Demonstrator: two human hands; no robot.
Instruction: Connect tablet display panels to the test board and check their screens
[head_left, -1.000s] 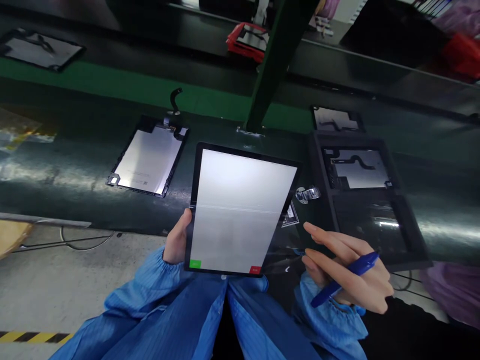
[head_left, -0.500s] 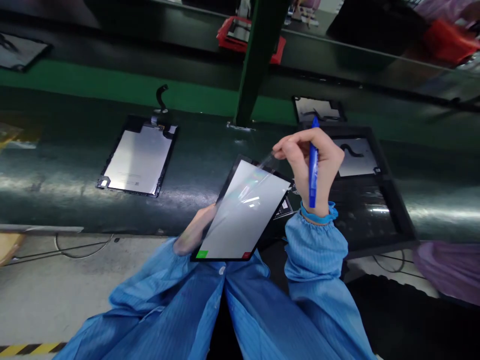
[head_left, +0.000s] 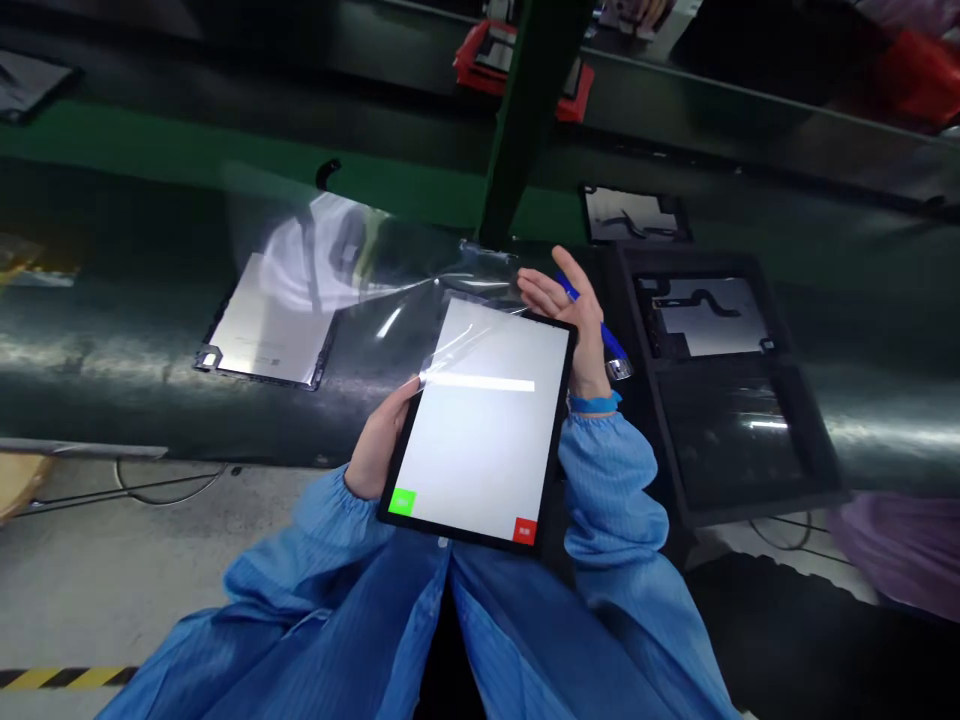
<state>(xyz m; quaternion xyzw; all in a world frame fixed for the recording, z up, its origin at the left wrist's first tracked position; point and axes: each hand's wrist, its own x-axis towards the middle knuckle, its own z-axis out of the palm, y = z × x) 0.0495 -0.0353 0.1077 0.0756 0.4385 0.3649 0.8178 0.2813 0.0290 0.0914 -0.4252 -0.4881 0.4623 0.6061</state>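
My left hand (head_left: 382, 440) grips the left edge of a lit tablet (head_left: 487, 430), whose white screen carries a green square and a red square in its bottom corners. A loose clear film (head_left: 386, 290) stretches from the tablet's upper left over a display panel (head_left: 274, 330) on the bench. At the tablet's upper right, my right hand (head_left: 574, 320) has its fingers stretched out. A blue pen (head_left: 615, 347) is tucked in that hand, running behind the thumb and palm. Whether the right fingers touch the film or the tablet's edge, I cannot tell.
A black frame tray (head_left: 814, 440) holding a panel (head_left: 724, 310) stands at the right of the dark bench (head_left: 112, 370). Behind it lies another panel (head_left: 630, 212). A green post (head_left: 517, 130) rises at the centre back, before a red holder (head_left: 476, 65).
The film has swung away to the left, off much of the screen. My right hand has moved left and down, opening from its pinch. The tablet has turned more upright and faces me.
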